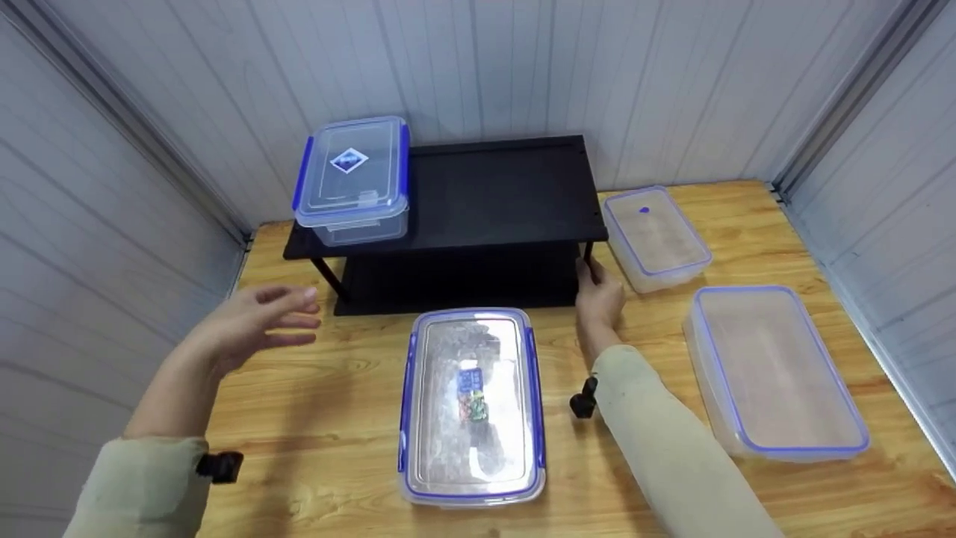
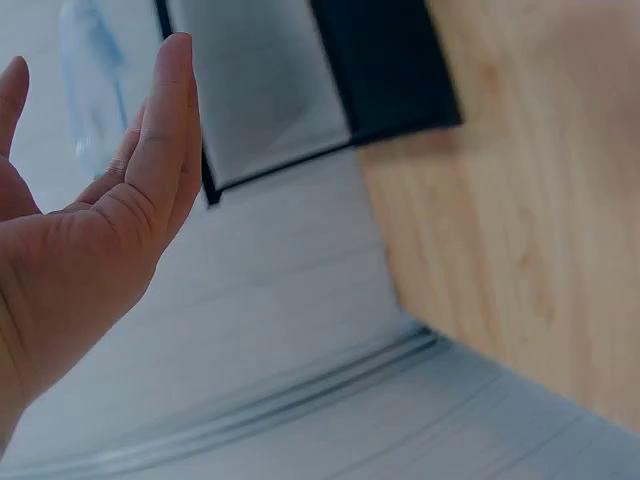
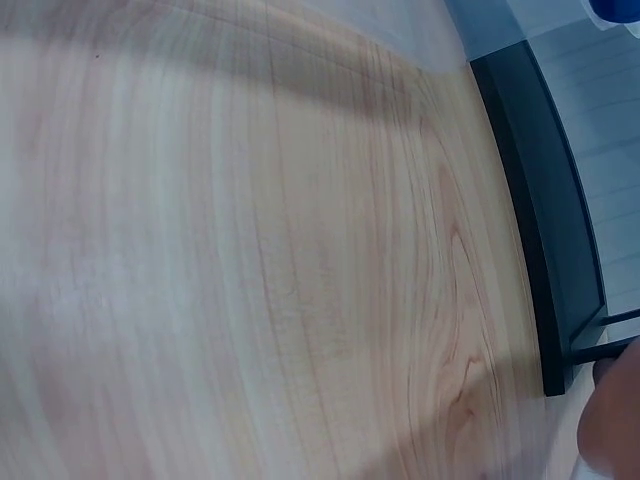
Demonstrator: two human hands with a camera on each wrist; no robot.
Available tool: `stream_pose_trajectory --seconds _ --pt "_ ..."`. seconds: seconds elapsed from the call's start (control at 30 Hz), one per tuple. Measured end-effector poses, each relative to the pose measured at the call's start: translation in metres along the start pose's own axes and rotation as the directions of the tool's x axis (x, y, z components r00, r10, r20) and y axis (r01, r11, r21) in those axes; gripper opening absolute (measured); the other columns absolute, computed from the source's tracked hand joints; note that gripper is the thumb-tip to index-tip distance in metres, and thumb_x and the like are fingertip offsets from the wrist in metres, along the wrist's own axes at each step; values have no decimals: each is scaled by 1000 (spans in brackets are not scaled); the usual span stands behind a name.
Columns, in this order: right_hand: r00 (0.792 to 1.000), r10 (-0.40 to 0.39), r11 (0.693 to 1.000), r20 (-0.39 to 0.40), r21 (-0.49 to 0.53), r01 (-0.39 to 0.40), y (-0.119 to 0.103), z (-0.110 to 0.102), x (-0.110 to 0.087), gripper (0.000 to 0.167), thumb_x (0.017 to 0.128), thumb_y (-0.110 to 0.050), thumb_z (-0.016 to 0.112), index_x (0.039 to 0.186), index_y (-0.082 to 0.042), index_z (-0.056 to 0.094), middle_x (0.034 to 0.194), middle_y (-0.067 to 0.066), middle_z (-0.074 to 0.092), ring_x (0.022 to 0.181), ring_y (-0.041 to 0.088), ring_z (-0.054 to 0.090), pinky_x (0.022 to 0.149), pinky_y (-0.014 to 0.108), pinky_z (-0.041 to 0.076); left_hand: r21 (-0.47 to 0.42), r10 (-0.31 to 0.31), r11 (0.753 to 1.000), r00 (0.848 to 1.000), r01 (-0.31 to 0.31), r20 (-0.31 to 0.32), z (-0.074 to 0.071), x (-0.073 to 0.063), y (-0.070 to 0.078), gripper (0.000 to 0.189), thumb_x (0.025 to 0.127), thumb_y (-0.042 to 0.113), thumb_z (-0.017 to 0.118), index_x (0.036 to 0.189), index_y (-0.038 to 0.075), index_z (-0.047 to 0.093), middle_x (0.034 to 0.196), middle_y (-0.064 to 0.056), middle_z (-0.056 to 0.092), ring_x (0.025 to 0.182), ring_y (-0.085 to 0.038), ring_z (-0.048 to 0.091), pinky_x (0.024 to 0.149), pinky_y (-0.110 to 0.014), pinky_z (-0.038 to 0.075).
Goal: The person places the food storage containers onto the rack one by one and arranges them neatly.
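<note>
A black two-tier shelf [image 1: 500, 198] stands against the back wall. My right hand [image 1: 600, 299] grips its front right post, low down near the bottom board; only a sliver of that hand [image 3: 615, 425] shows in the right wrist view. My left hand [image 1: 261, 321] is in the air to the front left of the shelf, holding nothing, its fingers loosely extended. In the left wrist view this hand [image 2: 110, 220] appears apart from the shelf [image 2: 390, 70]. A lidded clear box [image 1: 351, 187] with blue clips sits on the left of the top board.
A larger lidded box [image 1: 441, 448] with blue clips lies on the wooden table [image 1: 336, 448] before the shelf. Right of the shelf are a small blue-rimmed container [image 1: 672, 239] and a larger one [image 1: 780, 370]. Ribbed panel walls [image 1: 478, 67] enclose the table at the back and sides.
</note>
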State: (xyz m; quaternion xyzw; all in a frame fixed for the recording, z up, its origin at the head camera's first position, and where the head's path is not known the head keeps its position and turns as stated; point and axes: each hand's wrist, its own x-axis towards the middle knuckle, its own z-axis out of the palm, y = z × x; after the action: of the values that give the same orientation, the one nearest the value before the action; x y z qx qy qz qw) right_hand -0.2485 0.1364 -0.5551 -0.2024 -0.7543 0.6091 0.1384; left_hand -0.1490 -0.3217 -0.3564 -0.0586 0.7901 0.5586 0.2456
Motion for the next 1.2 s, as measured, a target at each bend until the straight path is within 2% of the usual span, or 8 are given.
stream_pose_trajectory --seconds 0.1,0.3,0.53,0.67,0.83,0.97,1.2 --pt "1000 -12 1000 2 -5 12 1 -1 0 37 108 -35 67 140 -16 72 140 7 70 133 30 64 115 43 50 -38 0 999 999 1 34 18 -4 -15 80 110 39 63 160 -12 27 149 -27 47 120 -23 65 106 -39 58" --pt "999 -13 1000 31 2 13 1 -1 -1 40 109 -36 66 143 -17 70 142 8 69 132 30 65 114 44 52 -137 -35 990 997 44 67 52 -9 -50 73 108 31 67 156 -12 33 140 -21 55 116 -25 67 105 -43 59" --pt "999 7 999 51 49 -10 1 -2 -1 40 109 -36 65 145 -19 68 144 7 68 133 28 64 113 43 53 -237 -73 966 991 98 110 92 -16 -82 79 105 31 71 158 -12 30 147 -28 49 124 -34 64 107 -49 57" --pt "998 19 998 54 58 -23 2 -2 0 41 109 -35 65 146 -17 68 145 7 67 134 28 64 113 42 53 -290 -89 948 985 129 147 111 -21 -97 80 105 31 70 158 -13 29 144 -25 53 123 -33 65 107 -50 58" --pt "999 16 998 49 60 -19 1 -2 1 41 108 -35 67 144 -15 69 144 9 68 133 29 64 113 41 53 -346 -96 923 971 170 221 129 -23 -111 74 107 32 67 155 -12 33 131 -16 67 119 -28 70 106 -49 58" --pt "999 21 998 48 62 -23 2 -2 1 41 108 -34 67 144 -14 69 143 9 68 133 29 64 113 41 53 -379 -81 907 959 184 272 137 -24 -119 67 108 32 65 153 -11 39 128 -12 70 120 -27 70 107 -48 58" --pt "999 16 997 50 73 -20 2 -3 1 40 107 -34 68 143 -14 70 143 9 68 132 28 65 112 40 53 -421 -46 890 954 174 297 146 -22 -129 44 106 26 68 135 -4 53 117 -8 72 110 -22 73 103 -43 60"
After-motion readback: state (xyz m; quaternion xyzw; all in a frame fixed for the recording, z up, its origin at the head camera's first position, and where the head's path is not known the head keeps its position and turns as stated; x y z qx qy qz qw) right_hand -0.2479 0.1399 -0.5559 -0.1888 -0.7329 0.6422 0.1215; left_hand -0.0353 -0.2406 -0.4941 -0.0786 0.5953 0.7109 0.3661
